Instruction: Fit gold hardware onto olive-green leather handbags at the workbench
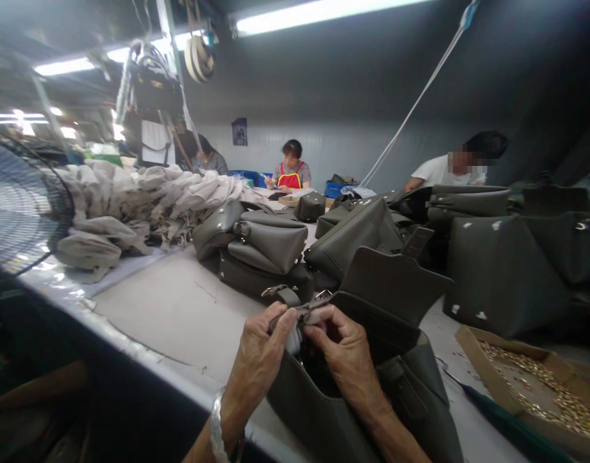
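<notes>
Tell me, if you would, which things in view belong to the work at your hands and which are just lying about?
At your hands: left hand, right hand, leather strap, olive leather handbag.

Lying about: other olive handbags, cardboard tray of brass fittings, heap of beige fabric, electric fan.

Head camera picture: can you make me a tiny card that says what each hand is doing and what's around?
Left hand: fingers pinch a small strap on a grey-green leather handbag
Right hand: pinches the same strap above the bag's open top
Nearby: cardboard tray of small brass-coloured fittings
Rest: more bags, pale fabric bundle, electric fan, worker in red apron
</notes>
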`<control>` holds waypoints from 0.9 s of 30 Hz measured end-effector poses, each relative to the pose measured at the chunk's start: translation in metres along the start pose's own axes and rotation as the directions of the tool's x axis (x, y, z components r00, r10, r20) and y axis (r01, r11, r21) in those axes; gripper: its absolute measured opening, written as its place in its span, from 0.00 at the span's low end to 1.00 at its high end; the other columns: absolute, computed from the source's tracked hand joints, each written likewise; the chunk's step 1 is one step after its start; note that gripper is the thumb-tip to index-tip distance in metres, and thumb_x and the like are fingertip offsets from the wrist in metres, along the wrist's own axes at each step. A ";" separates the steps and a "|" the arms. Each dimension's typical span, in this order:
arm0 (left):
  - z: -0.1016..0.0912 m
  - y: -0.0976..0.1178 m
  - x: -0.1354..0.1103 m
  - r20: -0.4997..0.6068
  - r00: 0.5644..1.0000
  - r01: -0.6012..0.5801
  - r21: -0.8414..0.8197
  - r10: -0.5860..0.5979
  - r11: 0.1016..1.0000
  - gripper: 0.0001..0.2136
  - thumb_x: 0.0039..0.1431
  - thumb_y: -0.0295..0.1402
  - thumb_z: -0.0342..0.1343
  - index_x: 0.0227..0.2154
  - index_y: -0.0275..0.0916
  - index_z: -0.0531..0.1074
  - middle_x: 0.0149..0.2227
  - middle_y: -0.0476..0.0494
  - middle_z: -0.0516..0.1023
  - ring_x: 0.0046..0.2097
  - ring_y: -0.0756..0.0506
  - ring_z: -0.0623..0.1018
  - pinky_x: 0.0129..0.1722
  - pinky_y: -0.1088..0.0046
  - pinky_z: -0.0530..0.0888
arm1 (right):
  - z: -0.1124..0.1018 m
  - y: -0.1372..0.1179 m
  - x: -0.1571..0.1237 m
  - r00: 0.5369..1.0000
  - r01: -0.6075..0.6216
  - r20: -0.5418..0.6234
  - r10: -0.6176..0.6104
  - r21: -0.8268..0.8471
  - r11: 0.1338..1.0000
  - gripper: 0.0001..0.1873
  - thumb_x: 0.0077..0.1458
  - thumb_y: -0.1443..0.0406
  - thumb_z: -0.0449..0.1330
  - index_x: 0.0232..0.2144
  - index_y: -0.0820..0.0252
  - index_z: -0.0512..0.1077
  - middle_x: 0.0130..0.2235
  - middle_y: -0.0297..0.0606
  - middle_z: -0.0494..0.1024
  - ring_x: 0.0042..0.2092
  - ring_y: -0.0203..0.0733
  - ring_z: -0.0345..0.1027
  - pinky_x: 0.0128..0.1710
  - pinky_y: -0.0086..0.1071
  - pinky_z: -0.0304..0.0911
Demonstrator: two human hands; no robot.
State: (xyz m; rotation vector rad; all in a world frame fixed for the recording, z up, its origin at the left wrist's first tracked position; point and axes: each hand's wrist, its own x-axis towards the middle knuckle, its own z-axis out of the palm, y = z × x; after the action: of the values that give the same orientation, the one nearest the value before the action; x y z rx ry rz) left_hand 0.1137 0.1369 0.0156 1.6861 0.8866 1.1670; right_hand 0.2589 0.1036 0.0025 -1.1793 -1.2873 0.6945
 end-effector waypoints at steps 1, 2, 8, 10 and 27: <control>0.000 0.000 0.000 0.003 1.000 -0.002 0.006 0.002 1.000 0.17 0.64 0.44 0.47 0.23 0.38 0.60 0.29 0.49 0.67 0.35 0.49 0.68 0.37 0.76 0.65 | 0.000 0.001 0.000 1.000 -0.020 0.000 0.020 0.022 1.000 0.08 0.50 0.62 0.64 0.27 0.61 0.70 0.27 0.31 0.68 0.29 0.34 0.60 0.30 0.27 0.60; 0.001 0.000 0.000 0.007 1.000 -0.001 0.009 0.001 1.000 0.17 0.64 0.44 0.47 0.24 0.38 0.61 0.29 0.49 0.66 0.34 0.50 0.67 0.37 0.76 0.65 | 0.001 0.001 -0.001 0.999 -0.040 0.003 0.040 0.053 0.998 0.09 0.49 0.61 0.64 0.28 0.61 0.70 0.26 0.30 0.67 0.28 0.34 0.60 0.29 0.27 0.60; 0.001 -0.001 -0.001 0.024 1.000 0.009 0.009 -0.009 1.000 0.17 0.63 0.44 0.48 0.23 0.39 0.60 0.27 0.50 0.61 0.33 0.49 0.65 0.37 0.75 0.64 | 0.003 -0.002 0.000 0.997 -0.082 0.008 0.081 0.133 0.988 0.10 0.48 0.62 0.65 0.26 0.60 0.68 0.24 0.29 0.64 0.26 0.33 0.61 0.27 0.27 0.63; 0.001 -0.001 0.000 0.021 1.000 0.012 0.021 -0.013 1.000 0.17 0.62 0.44 0.48 0.23 0.39 0.60 0.26 0.51 0.60 0.31 0.49 0.63 0.36 0.75 0.64 | 0.004 -0.003 0.000 0.996 -0.086 -0.007 0.087 0.132 0.988 0.09 0.47 0.63 0.64 0.25 0.60 0.67 0.23 0.28 0.63 0.26 0.33 0.61 0.27 0.26 0.62; 0.012 0.011 0.014 0.038 0.999 -0.011 0.315 -0.001 0.949 0.09 0.56 0.37 0.55 0.37 0.39 0.70 0.33 0.51 0.73 0.36 0.48 0.71 0.37 0.75 0.66 | -0.004 0.003 0.018 0.980 -0.199 0.062 0.189 0.325 0.924 0.13 0.46 0.59 0.63 0.29 0.61 0.64 0.27 0.29 0.68 0.27 0.34 0.66 0.27 0.29 0.70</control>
State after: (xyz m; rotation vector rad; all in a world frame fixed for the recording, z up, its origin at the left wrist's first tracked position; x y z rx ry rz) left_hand 0.1305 0.1424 0.0280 1.9590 1.0911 1.0329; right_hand 0.2669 0.1197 0.0059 -1.0289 -1.0344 1.0342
